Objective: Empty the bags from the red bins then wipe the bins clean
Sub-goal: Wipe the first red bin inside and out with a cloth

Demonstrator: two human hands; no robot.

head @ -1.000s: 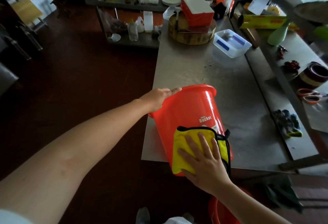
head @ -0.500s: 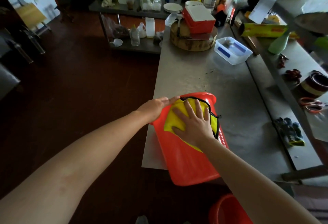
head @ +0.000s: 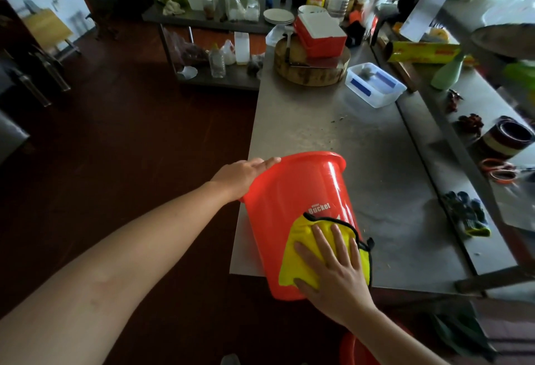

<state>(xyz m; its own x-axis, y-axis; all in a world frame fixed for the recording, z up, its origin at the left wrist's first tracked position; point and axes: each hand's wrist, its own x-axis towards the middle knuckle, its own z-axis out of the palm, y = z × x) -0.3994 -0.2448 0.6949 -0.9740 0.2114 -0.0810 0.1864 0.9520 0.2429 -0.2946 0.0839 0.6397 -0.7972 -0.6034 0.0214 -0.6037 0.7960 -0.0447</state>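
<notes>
A red plastic bin [head: 295, 205] lies tilted on its side at the near corner of a steel table [head: 347, 144], its mouth facing away and its base hanging over the front edge. My left hand [head: 246, 172] grips the rim on the left side. My right hand [head: 333, 266] lies flat, fingers spread, pressing a yellow cloth with black trim [head: 301, 251] against the bin's outer wall near the base. A second red bin [head: 356, 350] shows partly on the floor below my right arm.
Farther along the table stand a round wooden chopping block [head: 311, 66] with a red and white box [head: 318, 34] on it, and a clear lidded container [head: 375, 83]. Gloves [head: 466, 214] and scissors [head: 499, 169] lie on the right. A cluttered shelf unit [head: 214, 17] stands behind. Dark floor lies left.
My right hand has slid the yellow cloth from the bin's rim down its outer wall to near the base. The left hand has kept hold of the rim.
</notes>
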